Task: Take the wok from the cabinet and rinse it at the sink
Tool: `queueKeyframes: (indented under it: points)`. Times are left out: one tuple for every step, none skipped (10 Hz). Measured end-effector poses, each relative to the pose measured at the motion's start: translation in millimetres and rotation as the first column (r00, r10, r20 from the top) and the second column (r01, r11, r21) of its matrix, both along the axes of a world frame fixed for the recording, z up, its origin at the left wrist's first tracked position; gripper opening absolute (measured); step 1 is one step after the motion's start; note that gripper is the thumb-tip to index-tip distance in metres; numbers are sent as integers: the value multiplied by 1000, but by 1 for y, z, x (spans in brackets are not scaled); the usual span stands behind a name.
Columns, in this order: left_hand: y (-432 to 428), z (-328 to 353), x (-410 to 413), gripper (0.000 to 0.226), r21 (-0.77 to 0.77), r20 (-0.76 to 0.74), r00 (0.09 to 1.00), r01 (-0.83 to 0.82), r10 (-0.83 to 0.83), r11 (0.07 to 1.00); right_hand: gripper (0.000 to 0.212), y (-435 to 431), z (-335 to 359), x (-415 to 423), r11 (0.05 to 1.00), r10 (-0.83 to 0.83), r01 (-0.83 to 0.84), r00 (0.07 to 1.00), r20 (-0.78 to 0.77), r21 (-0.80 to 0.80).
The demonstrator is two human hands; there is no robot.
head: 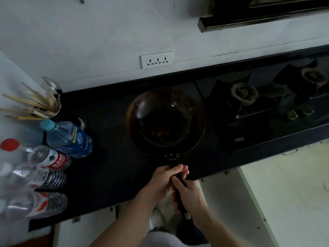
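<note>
The black countertop (pixel 110 113) stretches before me, with a gas hob (pixel 263 125) set into it on the right. The dark wok (pixel 165 120) is over the counter, just left of the hob. My left hand (pixel 164 180) and right hand (pixel 191 195) both grip its long handle (pixel 181 208), the left nearer the bowl.

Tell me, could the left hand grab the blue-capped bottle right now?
Probably not at once: the left hand grips the wok handle. Once it lets go, bare counter lies between it and the bottle.
</note>
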State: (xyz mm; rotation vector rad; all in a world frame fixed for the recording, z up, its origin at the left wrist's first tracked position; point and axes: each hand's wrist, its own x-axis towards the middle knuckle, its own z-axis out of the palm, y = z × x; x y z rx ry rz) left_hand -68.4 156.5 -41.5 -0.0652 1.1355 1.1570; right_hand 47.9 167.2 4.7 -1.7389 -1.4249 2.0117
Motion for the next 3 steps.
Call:
queueKeyframes:
  points:
    - [-3,1,-2,26,-13,-77,996,35,-35,999,37,2,-2,-3,1000,11,-11,1000,0,-10]
    - [-6,2,-5,38,-93,-250,961,96,-117,991,37,8,-13,-1,994,106,-105,994,14,-29]
    - [-19,10,-7,67,-207,-504,845,86,-181,975,43,19,-7,5,946,252,-287,943,218,150]
